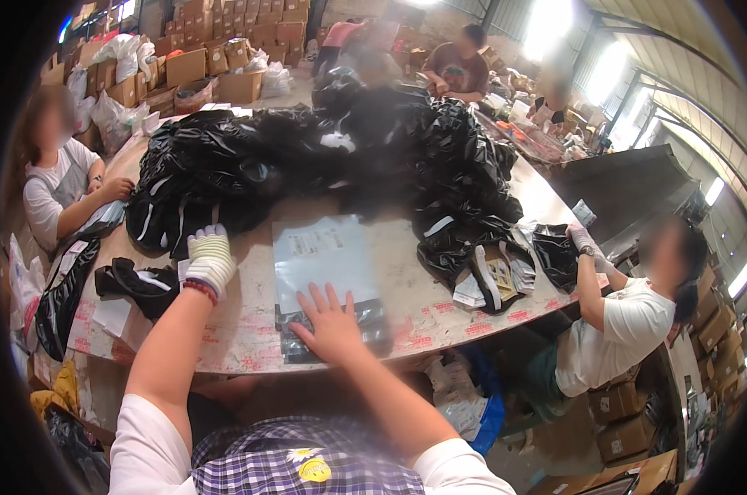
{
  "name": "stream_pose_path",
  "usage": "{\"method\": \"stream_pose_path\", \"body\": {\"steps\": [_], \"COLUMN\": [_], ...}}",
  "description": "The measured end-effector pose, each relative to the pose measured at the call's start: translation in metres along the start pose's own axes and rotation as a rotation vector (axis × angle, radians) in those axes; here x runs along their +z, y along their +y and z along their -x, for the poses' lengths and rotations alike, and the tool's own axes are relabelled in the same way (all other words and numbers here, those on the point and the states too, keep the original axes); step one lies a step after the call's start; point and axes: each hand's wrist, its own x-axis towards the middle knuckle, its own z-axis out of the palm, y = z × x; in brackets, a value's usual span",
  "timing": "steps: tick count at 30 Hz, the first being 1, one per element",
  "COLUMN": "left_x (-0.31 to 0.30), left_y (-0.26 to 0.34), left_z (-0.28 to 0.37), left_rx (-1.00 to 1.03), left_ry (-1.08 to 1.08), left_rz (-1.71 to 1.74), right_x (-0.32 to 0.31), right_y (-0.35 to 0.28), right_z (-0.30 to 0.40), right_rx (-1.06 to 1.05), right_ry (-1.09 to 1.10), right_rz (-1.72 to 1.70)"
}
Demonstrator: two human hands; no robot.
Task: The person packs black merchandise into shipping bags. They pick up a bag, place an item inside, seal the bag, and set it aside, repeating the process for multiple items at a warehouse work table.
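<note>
My left hand (210,255), in a striped white-and-yellow knit glove, reaches to the near edge of a heap of black plastic-wrapped goods (213,154). Its fingertips meet black material there; whether they grip it is hidden. My bare right hand (330,325) lies palm down, fingers spread, on the lower part of a stack of plastic mailing bags (324,266). The top bag is pale and clear, bears a printed label, and has darker plastic at its lower end. Left of my gloved hand lie a black fabric item (135,281) with a white strip and a pile of white cards (121,318).
The worktable (250,309) has a curved-looking front edge. At right lie a black bag (435,260) and a black item with card bundles (494,278). Co-workers sit at left (70,179) and right (621,315). A blue-rimmed bin (491,414) stands below the table.
</note>
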Motion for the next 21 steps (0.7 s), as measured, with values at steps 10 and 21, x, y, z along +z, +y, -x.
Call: {"method": "stream_pose_path", "body": {"steps": [10,21], "left_x": [-0.018,-0.120], "left_y": [-0.096,0.122], "left_z": [-0.067,0.118], "left_rx": [-0.001,0.751], "left_ry": [1.098,0.164], "left_rz": [0.596,0.641], "right_x": [0.005,0.037], "right_y": [-0.001,0.022], "right_z": [-0.001,-0.009], "right_rx": [-0.008,-0.161], "right_ry": [-0.014,0.141], "right_rz": [-0.030,-0.309]}}
